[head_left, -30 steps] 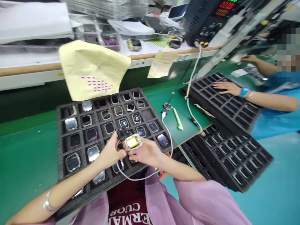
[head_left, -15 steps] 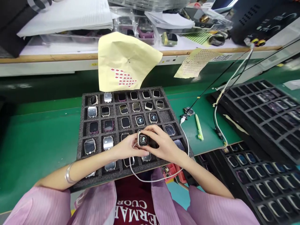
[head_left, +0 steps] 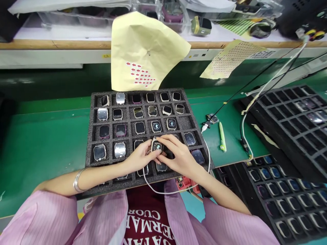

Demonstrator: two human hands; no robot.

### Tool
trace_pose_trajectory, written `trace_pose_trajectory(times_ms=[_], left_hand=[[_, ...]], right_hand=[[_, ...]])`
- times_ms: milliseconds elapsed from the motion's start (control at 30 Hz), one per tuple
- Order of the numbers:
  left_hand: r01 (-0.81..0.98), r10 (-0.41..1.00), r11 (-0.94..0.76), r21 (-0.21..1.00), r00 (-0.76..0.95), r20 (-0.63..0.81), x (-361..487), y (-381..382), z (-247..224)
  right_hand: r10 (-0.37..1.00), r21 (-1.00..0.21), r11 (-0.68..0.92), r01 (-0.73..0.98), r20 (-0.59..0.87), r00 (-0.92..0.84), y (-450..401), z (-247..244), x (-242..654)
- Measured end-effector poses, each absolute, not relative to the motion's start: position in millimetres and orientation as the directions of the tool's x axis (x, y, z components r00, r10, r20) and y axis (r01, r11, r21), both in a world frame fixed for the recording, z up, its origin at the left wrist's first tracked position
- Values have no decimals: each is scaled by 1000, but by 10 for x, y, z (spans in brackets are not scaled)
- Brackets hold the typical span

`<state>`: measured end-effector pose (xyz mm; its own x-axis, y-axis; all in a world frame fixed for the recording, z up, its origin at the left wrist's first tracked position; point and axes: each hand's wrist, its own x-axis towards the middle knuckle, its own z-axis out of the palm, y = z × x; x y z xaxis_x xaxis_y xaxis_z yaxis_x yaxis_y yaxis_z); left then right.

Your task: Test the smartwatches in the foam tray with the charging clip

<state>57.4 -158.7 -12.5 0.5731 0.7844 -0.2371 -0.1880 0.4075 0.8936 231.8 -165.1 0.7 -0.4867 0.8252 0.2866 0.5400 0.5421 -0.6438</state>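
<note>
Both hands meet at a small square watch (head_left: 157,145) with a lit dial, above the lower middle of a dark foam tray (head_left: 130,132). My left hand (head_left: 141,156) grips the watch from its left side, thumb at its lower edge. From the other side my right hand (head_left: 178,154) has its fingers closed on the watch's top and right edge. A white cable (head_left: 163,193) loops from beneath the hands to a connector at the right. Other watches sit in the tray's compartments, two with lit dials just above the hands.
Beyond the tray hangs a yellow sheet (head_left: 145,51) from a shelf edge (head_left: 97,44). Right of it lie a green pen (head_left: 222,137) and a black cable. Further right are stacked foam trays (head_left: 288,115) and another watch-filled tray below.
The view has shifted, so the shelf and sheet sit higher in the picture. The left thumb has moved onto the lower edge of the watch face. Both hands still hold the watch.
</note>
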Motion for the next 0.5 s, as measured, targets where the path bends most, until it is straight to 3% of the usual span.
trace_pose_trajectory(times_ms=[200,500], left_hand=[[-151,736,422,894,633,-241,543,-1565,-102],[-111,714,366,924,670,-203,524,-1590,-167]], right_hand=[[824,-739,519,429,299,-482,-1624,-7,2368],[798,-730,560,393,347,-493,-1636,-46,2421]])
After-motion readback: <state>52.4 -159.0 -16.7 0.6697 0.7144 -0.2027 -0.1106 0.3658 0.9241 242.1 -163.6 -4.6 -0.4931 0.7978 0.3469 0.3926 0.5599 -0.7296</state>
